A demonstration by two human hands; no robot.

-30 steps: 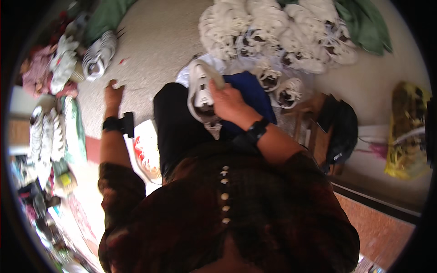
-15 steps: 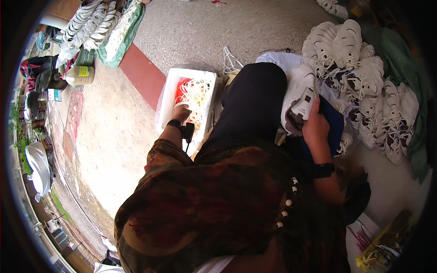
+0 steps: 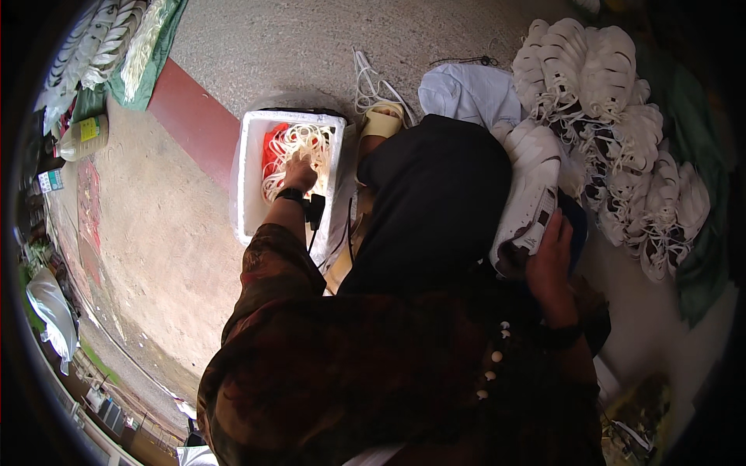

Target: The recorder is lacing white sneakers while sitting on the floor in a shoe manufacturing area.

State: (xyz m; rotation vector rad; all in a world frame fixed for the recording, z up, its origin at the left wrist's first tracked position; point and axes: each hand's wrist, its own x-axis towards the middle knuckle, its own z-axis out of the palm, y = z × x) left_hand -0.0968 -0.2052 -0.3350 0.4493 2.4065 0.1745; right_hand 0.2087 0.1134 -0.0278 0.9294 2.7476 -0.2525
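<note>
Left hand [image 3: 299, 175]: down in the white foam box [image 3: 250, 179], fingers sunk in a tangle of white laces [image 3: 299, 144]; how tightly they close I cannot tell.
Right hand [image 3: 550, 252]: fingers wrapped round the heel of a white sneaker [image 3: 528, 198] lying on the dark-trousered lap.
Box: on the concrete floor [image 3: 140, 225], just left of the knee.
Labels: yellow-labelled plastic bottle [image 3: 81, 136] far left.
Around: heap of white sneakers [image 3: 622, 109] to the right.
</note>
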